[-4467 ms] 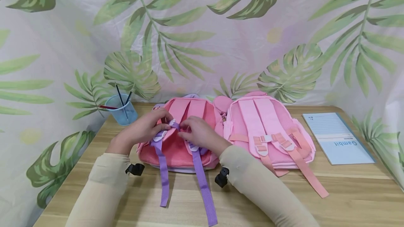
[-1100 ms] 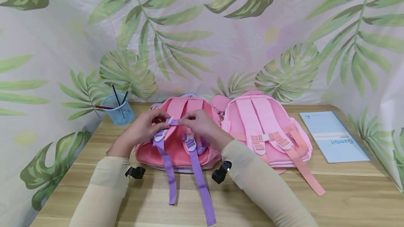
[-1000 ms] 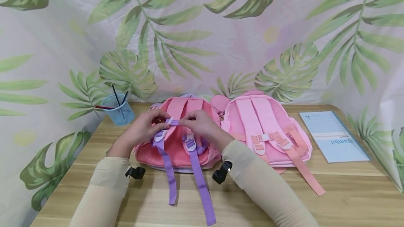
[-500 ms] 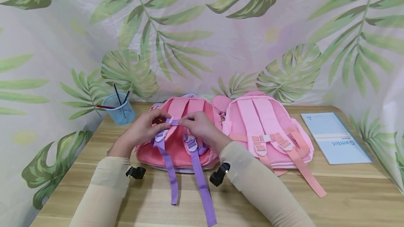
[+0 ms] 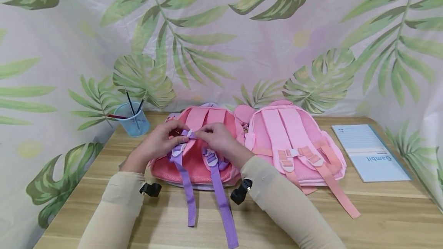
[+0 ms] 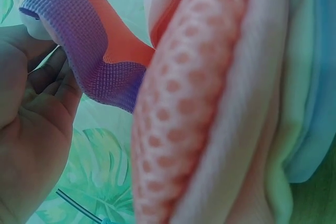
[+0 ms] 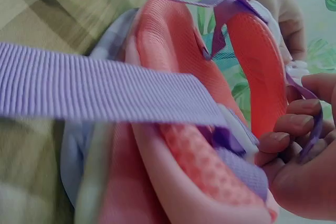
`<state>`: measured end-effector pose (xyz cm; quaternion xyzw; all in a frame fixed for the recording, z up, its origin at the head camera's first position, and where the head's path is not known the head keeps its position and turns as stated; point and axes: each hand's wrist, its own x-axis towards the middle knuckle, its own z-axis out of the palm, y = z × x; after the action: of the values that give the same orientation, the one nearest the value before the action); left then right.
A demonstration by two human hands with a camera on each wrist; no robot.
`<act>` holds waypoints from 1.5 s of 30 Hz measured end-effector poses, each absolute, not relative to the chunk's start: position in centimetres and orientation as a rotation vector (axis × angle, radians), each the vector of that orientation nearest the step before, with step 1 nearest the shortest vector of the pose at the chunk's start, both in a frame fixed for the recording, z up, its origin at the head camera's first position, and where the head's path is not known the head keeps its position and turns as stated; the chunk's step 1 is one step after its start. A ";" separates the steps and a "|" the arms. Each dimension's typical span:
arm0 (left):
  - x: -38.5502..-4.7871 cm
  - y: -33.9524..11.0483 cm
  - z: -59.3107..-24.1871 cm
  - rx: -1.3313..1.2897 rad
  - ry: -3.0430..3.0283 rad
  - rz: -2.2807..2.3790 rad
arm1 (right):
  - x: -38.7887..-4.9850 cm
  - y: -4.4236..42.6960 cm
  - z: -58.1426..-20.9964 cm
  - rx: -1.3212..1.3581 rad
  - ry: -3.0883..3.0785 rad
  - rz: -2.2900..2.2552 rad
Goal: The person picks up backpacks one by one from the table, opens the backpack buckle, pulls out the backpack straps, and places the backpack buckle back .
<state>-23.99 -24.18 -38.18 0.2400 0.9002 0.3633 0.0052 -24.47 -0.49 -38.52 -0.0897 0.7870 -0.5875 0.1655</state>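
Note:
Back side up on the wooden table lies a coral-pink backpack (image 5: 194,170) with purple webbing straps. Above its left shoulder strap, my left hand (image 5: 160,141) holds a small white plastic buckle (image 5: 190,133) with thumb and fingertips. My right hand (image 5: 219,139) pinches the short purple strap (image 7: 315,114) that runs from this buckle; in the right wrist view the strap bends down past its curled fingers. White adjuster buckles (image 5: 211,157) sit on both shoulder straps, with long purple ends (image 5: 221,203) trailing toward the table's front. The left wrist view shows purple webbing (image 6: 89,56) beside the left hand.
To the right lies a light-pink backpack (image 5: 282,130) with its white chest buckle (image 5: 292,152) joined. A blue notebook (image 5: 373,155) rests at far right. At back left stands a blue mesh cup (image 5: 136,124) with several pens. Leaf-patterned cloth hangs behind the table (image 5: 166,226).
Since 1.1 seconds ago, the right fingers have come slightly closer to the left hand, and less purple strap shows between them. Over the whole span, the left trailing strap end has shifted right.

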 end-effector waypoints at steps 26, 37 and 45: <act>-24.1 -24.2 -38.7 0.738 2.787 1.163 | -24.7 0.6 -38.7 -0.304 2.046 -1.692; -23.9 -24.2 -38.3 0.779 2.800 1.142 | -25.2 -0.4 -38.5 -0.304 1.996 -1.696; -24.1 -24.1 -38.5 0.800 2.776 1.122 | -25.3 -0.3 -38.5 -0.263 1.907 -1.710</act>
<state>-24.06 -24.08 -38.54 0.2581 0.8955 0.3619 0.0209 -25.31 -0.30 -38.53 -0.0980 0.7112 -0.6376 0.2795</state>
